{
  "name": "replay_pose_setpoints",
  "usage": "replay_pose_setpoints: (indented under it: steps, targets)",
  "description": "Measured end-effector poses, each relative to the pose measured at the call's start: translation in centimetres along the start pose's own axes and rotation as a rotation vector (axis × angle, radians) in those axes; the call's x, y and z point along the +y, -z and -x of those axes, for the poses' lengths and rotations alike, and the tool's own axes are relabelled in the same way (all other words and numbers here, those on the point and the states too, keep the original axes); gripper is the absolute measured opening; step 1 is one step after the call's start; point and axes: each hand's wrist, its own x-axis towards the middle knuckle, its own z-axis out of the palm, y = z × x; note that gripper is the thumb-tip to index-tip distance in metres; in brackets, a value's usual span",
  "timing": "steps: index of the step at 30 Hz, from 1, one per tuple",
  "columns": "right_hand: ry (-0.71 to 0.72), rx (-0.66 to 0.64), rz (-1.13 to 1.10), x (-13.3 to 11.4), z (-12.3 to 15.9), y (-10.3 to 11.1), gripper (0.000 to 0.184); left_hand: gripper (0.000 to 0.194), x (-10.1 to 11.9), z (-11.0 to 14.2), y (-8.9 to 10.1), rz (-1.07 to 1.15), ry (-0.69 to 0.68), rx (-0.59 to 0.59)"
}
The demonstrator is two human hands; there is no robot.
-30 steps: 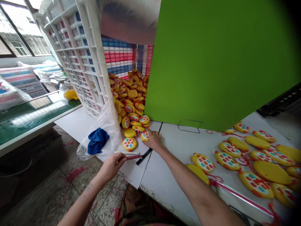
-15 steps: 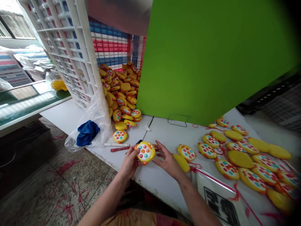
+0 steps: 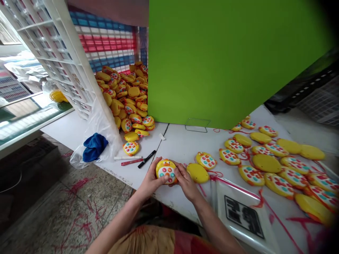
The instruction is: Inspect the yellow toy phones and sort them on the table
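Note:
A yellow duck-shaped toy (image 3: pixel 166 168) with a white belly of coloured dots is held between both hands over the table's front edge, its beak toward the far side. My left hand (image 3: pixel 153 180) grips its left side, thumb across the lower front. On the opposite side my right hand (image 3: pixel 184 180) closes its fingers on the toy's edge. Close to the right hand lie a face-down yellow toy (image 3: pixel 197 173) and a dotted one (image 3: pixel 206 160) facing up. A black marker (image 3: pixel 147 159), a red marker (image 3: pixel 131 162) and a white marker (image 3: pixel 128 158) lie left of the hands.
A tipped white crate (image 3: pixel 66 53) spills a heap of duck toys (image 3: pixel 127 95) onto the table. A green board (image 3: pixel 225 63) stands behind. Several more toys (image 3: pixel 266 163) spread at right, near a clear plastic bag (image 3: pixel 219 215). A blue cloth (image 3: pixel 94 146) lies on plastic at left.
The toy has turned so its head points away from me. My right hand, earlier apart with spread fingers, now grips it too. The black marker has come into fuller view.

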Motion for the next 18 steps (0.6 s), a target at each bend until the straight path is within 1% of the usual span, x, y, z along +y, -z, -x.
replay_pose_setpoints:
  steps: [2, 4, 6, 8, 10, 11, 14, 16, 18]
  targets:
    - [-0.015, -0.036, -0.052, -0.2, 0.2, -0.4, 0.046, 0.087, -0.3, 0.0, 0.1, -0.035, -0.019, 0.004]
    - [-0.035, -0.057, -0.073, -0.4, 0.2, -0.7, 0.047, 0.089, -0.5, 0.0, 0.1, -0.050, -0.028, -0.001]
    - [-0.022, -0.013, -0.036, -0.5, 0.2, -1.0, 0.045, 0.089, -0.6, 0.1, 0.0, -0.055, -0.030, -0.023]
    - [0.039, 0.067, 0.040, -0.5, 0.1, -1.2, 0.040, 0.094, -0.7, 0.1, -0.1, -0.082, -0.037, -0.026]
    - [0.086, 0.106, 0.091, -0.4, 0.1, -1.3, 0.035, 0.097, -0.6, 0.1, -0.2, -0.149, -0.057, 0.018]
    - [0.076, 0.094, 0.083, -0.3, 0.1, -1.3, 0.035, 0.098, -0.6, 0.1, -0.3, -0.192, -0.070, 0.050]
    - [-0.043, -0.007, -0.053, -0.1, 0.2, -1.3, 0.042, 0.093, -0.3, 0.1, -0.4, -0.248, -0.088, 0.112]
    - [-0.084, -0.038, -0.124, 0.0, 0.3, -1.2, 0.047, 0.095, -0.2, 0.1, -0.3, -0.187, -0.078, 0.101]
    - [-0.080, -0.036, -0.136, 0.0, 0.4, -1.2, 0.051, 0.096, -0.2, 0.1, -0.2, -0.110, -0.062, 0.083]
